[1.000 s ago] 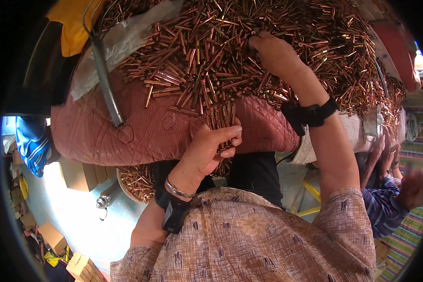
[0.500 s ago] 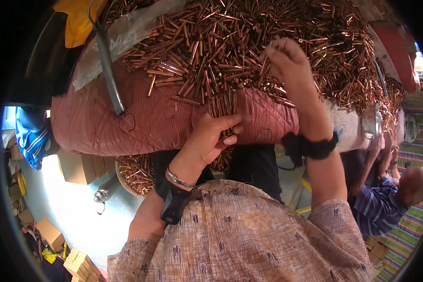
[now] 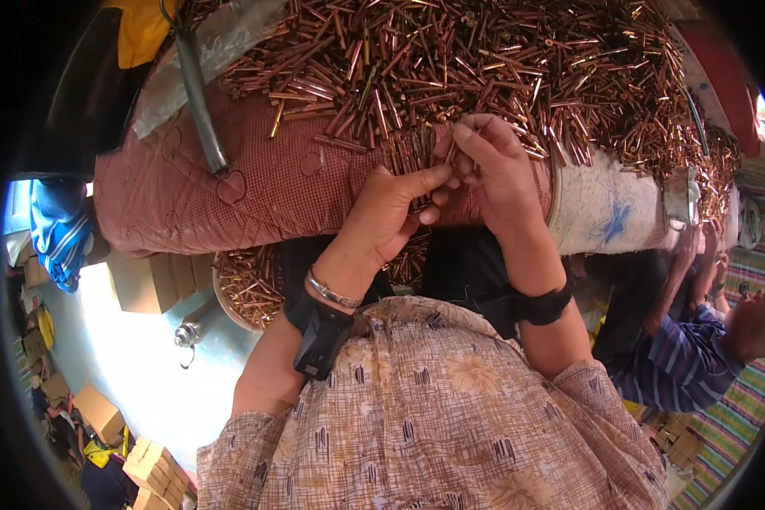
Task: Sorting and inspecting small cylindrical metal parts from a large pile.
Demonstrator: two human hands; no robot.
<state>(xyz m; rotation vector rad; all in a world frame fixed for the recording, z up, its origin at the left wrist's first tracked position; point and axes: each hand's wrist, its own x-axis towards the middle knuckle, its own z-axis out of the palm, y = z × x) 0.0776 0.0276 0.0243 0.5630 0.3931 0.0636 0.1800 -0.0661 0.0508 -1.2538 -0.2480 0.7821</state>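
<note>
A big heap of slim, shiny copper-coloured metal rods (image 3: 459, 59) covers the work surface in front of me. My left hand (image 3: 391, 204) is closed round a small upright bundle of rods (image 3: 410, 151) near the padded edge. Close against its right side is my right hand (image 3: 493, 166), fingers pinched together. Between that thumb and forefinger a rod (image 3: 451, 146) shows in part; the fingers hide the rest. The two hands' fingertips nearly meet.
The surface has a padded red patterned cloth edge (image 3: 272, 191) and a white cloth part (image 3: 603, 208). A dark metal tube (image 3: 197, 102) lies by a plastic sheet (image 3: 217, 64). Below, a basin of rods (image 3: 246, 285) and cardboard boxes (image 3: 140, 285). Another person (image 3: 697, 357) works at right.
My right hand has come down and left from over the heap to the bundle in my left hand. The left hand keeps hold of its rods.
</note>
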